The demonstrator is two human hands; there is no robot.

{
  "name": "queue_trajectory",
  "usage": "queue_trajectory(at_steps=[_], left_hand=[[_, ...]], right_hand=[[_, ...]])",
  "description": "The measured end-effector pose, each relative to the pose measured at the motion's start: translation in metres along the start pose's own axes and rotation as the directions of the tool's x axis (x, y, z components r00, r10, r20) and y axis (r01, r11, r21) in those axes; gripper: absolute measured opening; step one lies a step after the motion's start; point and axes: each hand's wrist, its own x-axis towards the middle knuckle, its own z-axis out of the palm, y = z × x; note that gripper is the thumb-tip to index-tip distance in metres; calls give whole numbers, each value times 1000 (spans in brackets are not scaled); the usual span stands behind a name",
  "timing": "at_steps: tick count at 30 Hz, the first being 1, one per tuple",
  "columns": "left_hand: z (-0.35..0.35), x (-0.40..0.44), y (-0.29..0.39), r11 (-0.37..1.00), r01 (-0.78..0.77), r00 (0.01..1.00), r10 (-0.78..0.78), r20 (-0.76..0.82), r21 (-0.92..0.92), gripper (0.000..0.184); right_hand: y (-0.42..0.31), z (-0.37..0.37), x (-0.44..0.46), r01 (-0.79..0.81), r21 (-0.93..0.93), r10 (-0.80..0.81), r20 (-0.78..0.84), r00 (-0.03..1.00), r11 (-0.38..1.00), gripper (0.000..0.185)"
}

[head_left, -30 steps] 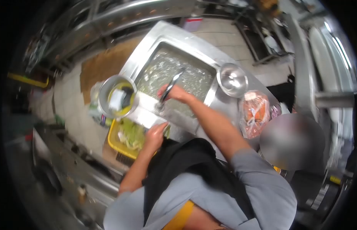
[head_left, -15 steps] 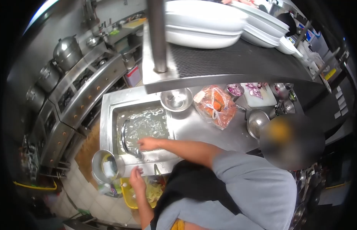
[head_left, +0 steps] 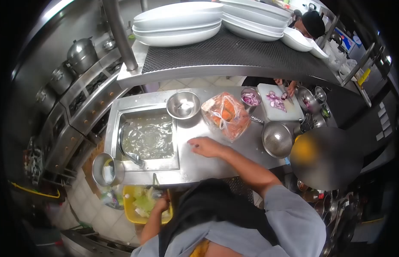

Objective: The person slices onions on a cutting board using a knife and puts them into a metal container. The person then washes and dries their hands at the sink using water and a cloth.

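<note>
My right hand [head_left: 204, 147] is over the steel counter [head_left: 216, 165], right of the sink. Its fingers are slightly bent and apart, with nothing visible in them. My left hand [head_left: 162, 204] reaches down at the right side of a yellow tub [head_left: 130, 217] below the counter. Blur and shadow hide those fingers. Pale green leafy scraps [head_left: 144, 201] lie in the tub. The sink [head_left: 175, 147] holds rippling water, with a curved metal faucet [head_left: 133, 158] over its left side. A steel bowl [head_left: 183, 105] stands by the sink's far right corner.
A plastic bag of carrots [head_left: 227, 115] lies mid-counter. Beyond it, another person's hands [head_left: 289, 88] work at a white cutting board [head_left: 272, 113] with chopped red onion. White plates [head_left: 178, 25] are stacked on the overhead shelf [head_left: 251, 60]. A steel pot [head_left: 99, 173] sits at the sink's left corner.
My right hand has moved from over the sink to the counter at its right. My left hand has gone down to the yellow tub. The view has shifted, revealing the other person's hands.
</note>
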Motion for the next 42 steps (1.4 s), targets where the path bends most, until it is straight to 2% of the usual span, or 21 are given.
queue_trajectory(at_steps=[2,6,8,10,12,14,19,20,21,23,26,29,33,35,36,37,38,39,40,41,42], left_hand=[[-31,2,59,966,236,970,-241,-41,-109,28],[-75,-4,134,937,124,930,-224,-290,-325,26],[-111,-8,178,878,64,921,-235,-310,-475,28],[-130,-7,199,909,94,917,-238,-320,-405,30],[-146,-7,216,929,132,907,-254,-336,-347,32],[-152,-12,236,870,-82,819,-220,-531,-487,29],[-180,-28,274,743,-274,762,-219,-609,-611,27],[-183,-30,276,733,-306,767,-189,-614,-608,26],[-186,-33,279,728,-296,759,-213,-615,-618,26],[-193,-35,287,660,-356,773,-190,-605,-662,26],[-205,-39,300,590,-379,805,-169,-569,-712,26],[-217,-32,315,537,-440,813,-102,-573,-720,28],[-241,-23,354,304,-579,799,27,-601,-756,35],[-253,-11,372,121,-634,774,116,-623,-764,41],[-266,-15,397,-98,-622,768,118,-629,-777,41],[-276,-21,422,-311,-581,762,117,-637,-752,41],[-273,-19,432,-313,-575,767,114,-631,-756,41],[-270,-17,440,-382,-715,558,192,-808,-585,42],[-270,-13,448,-463,-800,300,244,-922,-383,45],[-271,9,448,-760,-407,676,124,-727,-507,33],[-266,18,447,-756,-393,743,76,-665,-524,35]], right_hand=[[-56,-54,-21,81,-128,-89,-60,994,988,43],[-176,-188,-53,189,-330,-287,-278,917,925,36],[-210,-255,-44,380,-508,-597,-381,706,773,27],[-235,-318,-33,255,-665,-647,-446,619,702,23],[-271,-375,-20,-60,-557,-413,-679,607,828,61],[-285,-426,3,-202,-468,-225,-704,674,860,65],[-151,-560,110,-729,-374,340,-701,627,573,20],[-159,-563,106,-569,-516,175,-623,762,640,20],[-171,-561,93,-386,-632,2,-519,855,672,20],[-180,-549,80,-322,-521,-114,-642,758,791,23],[-175,-547,50,-302,-392,-40,-664,747,869,30],[-228,-529,6,192,-235,-299,-841,452,953,34],[-277,-420,-74,622,-375,-531,-844,79,688,37],[-285,-313,-120,559,-374,-525,-841,133,740,38],[-279,-252,-136,629,-33,-277,-915,294,777,37],[-240,-211,-154,685,108,-453,-675,583,720,37],[-226,-160,-160,547,-172,-524,-613,591,819,39],[-222,-123,-148,771,-163,-765,-360,534,615,29],[-201,-73,-152,633,-150,-646,-291,705,759,42],[-170,-30,-147,580,-225,-621,-228,750,783,58],[-156,-10,-151,582,-219,-621,-226,751,783,58]])
